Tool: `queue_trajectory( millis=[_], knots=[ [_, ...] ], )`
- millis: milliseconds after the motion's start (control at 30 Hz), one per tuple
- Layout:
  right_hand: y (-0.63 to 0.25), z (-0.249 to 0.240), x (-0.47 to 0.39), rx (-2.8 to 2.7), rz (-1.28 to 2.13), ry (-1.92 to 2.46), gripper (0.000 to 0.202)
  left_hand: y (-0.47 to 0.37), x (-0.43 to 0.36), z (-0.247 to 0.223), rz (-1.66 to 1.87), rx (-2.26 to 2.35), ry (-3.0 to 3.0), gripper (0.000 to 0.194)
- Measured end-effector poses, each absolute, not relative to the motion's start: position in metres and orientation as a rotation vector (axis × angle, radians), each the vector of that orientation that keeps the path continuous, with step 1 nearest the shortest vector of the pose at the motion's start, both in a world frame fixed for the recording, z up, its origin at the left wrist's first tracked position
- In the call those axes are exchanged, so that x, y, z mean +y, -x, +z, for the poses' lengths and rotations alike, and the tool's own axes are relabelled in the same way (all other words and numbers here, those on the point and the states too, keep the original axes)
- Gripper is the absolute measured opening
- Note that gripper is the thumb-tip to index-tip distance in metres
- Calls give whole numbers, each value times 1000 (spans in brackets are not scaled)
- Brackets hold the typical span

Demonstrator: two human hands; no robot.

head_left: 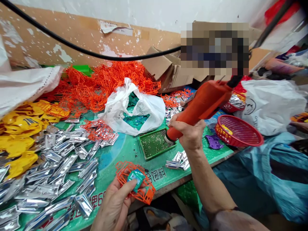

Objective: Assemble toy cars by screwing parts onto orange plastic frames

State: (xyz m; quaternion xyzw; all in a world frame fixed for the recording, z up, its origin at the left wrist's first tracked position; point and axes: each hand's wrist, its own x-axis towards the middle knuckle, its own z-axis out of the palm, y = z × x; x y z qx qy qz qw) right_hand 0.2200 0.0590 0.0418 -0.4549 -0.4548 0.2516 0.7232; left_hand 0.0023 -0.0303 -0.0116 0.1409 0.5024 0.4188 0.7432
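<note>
My left hand (117,200) holds an orange plastic frame (148,192) with a small teal plastic piece (136,178) laid on it, the thumb pressing the teal piece down. In my right hand (191,133) is an orange electric screwdriver (201,102), gripped round its body and slanting down to the left. Its tip is over a green perforated tray (147,157) of small dark bits, probably screws; whether it touches them I cannot tell. Just right of the left hand's work, some silvery shiny parts (177,161) lie near the table edge.
Silvery parts (55,173) and yellow pieces (20,125) cover the left side. Behind lie a heap of orange frames (96,83) and a white bag (154,106) of teal pieces. A red basket (240,134) stands right, beside a purple piece (213,142). A black cable (96,56) hangs across.
</note>
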Motion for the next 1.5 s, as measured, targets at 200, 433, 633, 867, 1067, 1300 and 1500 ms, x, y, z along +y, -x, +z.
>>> queue_trajectory(
  millis=[200,433,633,867,1067,1300,1500],
  knots=[
    [-203,77,35,-973,718,818,12,-2,-30,-13,941,1054,-317,40],
    [-169,85,2,-1012,1031,748,44,0,-33,-16,942,971,-353,28],
    [-160,82,-4,-1038,1078,754,56,0,-33,-18,950,935,-359,26],
    [-156,81,-2,-1042,1072,777,55,0,-32,-16,948,940,-353,22],
    [-157,70,-3,-1084,1056,820,55,-1,-31,-16,956,948,-326,23],
    [-158,65,-4,-1118,1061,796,42,-2,-32,-16,975,978,-322,23],
    [-156,65,-3,-1105,1085,781,47,-1,-32,-14,1001,996,-311,31]
  ],
)
